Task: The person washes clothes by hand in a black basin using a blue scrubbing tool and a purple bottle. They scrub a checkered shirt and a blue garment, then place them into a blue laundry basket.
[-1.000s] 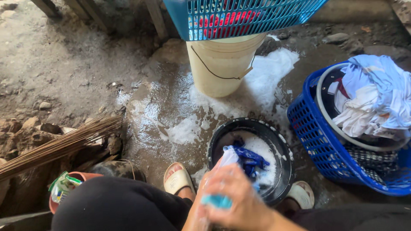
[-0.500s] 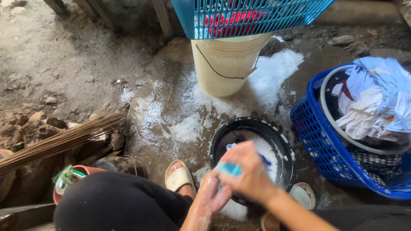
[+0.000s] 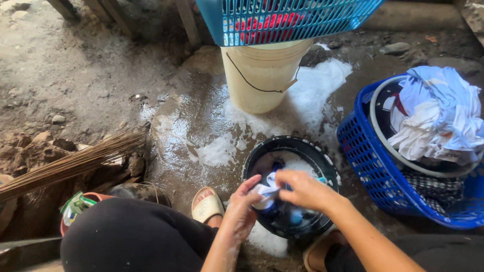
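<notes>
A: What changed since a second ago? We see both hands lower now, down over the black basin (image 3: 262,156) instead of raised above its near rim.

B: Agreed. Back then the cloth was bunched high near the wrist, blue part hanging toward the basin. Half a second ago the right hand crossed over the left. Now the left hand (image 3: 241,211) and right hand (image 3: 302,190) meet at the white-and-blue cloth (image 3: 266,190), just above the suds.

A: Hand state?

B: Left: fingers curled, tips pinching the near end of the cloth. Right: closed over the far end, knuckles up. Both grip the same piece; neither is spread.

A: Meaning for the wash?

B: We judge it as mid-scrub, garment back at the water, not wrung or lifted out.

A: Cloth axis?

B: Short visible stretch runs roughly from left fingertips to right palm, so across us, slightly rising toward the right hand. Which end is collar or hem, we cannot tell; it's bunched.

A: Surroundings, relative to the hands?

B: Cream bucket (image 3: 259,75) ahead of them, light-blue crate (image 3: 282,17) on top of it. Blue basket (image 3: 373,161) with wrung clothes (image 3: 438,121) out past the right hand. Broom (image 3: 70,163) well off past the left. Sandal (image 3: 206,205) just beside the left wrist.
</notes>
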